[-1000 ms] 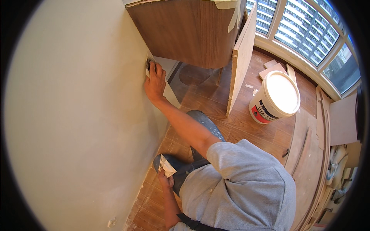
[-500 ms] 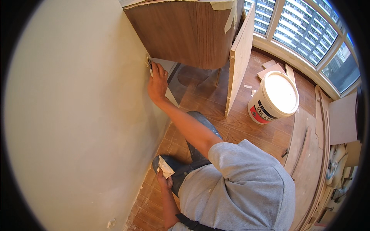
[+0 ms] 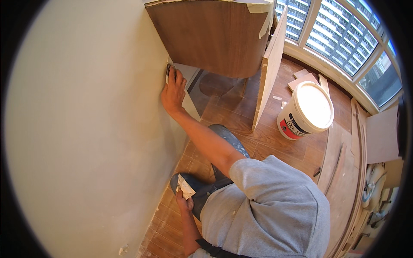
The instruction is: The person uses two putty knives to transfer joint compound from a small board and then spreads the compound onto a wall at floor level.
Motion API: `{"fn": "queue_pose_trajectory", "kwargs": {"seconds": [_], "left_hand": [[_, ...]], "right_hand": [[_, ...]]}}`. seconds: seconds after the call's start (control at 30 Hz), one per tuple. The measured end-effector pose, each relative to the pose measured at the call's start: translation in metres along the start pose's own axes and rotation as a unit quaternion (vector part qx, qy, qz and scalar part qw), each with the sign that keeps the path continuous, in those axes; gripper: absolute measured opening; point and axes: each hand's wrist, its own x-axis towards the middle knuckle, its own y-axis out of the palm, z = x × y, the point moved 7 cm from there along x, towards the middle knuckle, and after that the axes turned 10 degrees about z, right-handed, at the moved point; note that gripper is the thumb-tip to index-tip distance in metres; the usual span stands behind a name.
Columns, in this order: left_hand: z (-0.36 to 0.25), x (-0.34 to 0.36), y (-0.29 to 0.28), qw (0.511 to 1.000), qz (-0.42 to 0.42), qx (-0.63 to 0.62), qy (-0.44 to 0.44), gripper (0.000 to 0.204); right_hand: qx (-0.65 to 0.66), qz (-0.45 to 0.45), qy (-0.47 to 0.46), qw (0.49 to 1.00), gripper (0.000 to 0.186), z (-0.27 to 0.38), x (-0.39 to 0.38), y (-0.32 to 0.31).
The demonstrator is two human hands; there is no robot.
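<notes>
My right hand (image 3: 174,95) reaches up to the pale wall (image 3: 94,129) at its edge by the brown wood-grain cabinet (image 3: 206,38). Its fingers close around a small putty knife (image 3: 168,71), held against the wall just below the cabinet's lower corner; the fingers hide much of the tool. Lower down, near my bent knee, my left hand (image 3: 184,202) grips a wide, flat putty scraper (image 3: 185,188) smeared with off-white putty. The handle is mostly hidden in the palm.
A white lidded bucket (image 3: 305,112) stands on the wooden floor (image 3: 275,148) to the right. An upright board (image 3: 270,69) leans beside the cabinet. Windows (image 3: 340,34) lie beyond. Long boards and strips (image 3: 344,172) rest along the right, with tools and bags past them.
My right hand has shifted slightly left and turned a little, with the putty knife still at the wall. The left hand stays in place with its scraper.
</notes>
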Motion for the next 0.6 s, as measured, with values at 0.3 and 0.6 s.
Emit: {"fn": "queue_pose_trajectory", "kwargs": {"seconds": [0.3,0.6], "left_hand": [[0.000,-0.001,0.005,1.000,-0.006,-0.011,-0.001,0.031],[-0.003,-0.001,0.015,0.999,-0.033,0.000,0.007,0.027]], "right_hand": [[0.010,0.037,-0.059,0.998,0.064,-0.015,-0.014,-0.018],[0.072,-0.023,-0.012,0.997,0.063,-0.009,0.005,-0.007]]}}
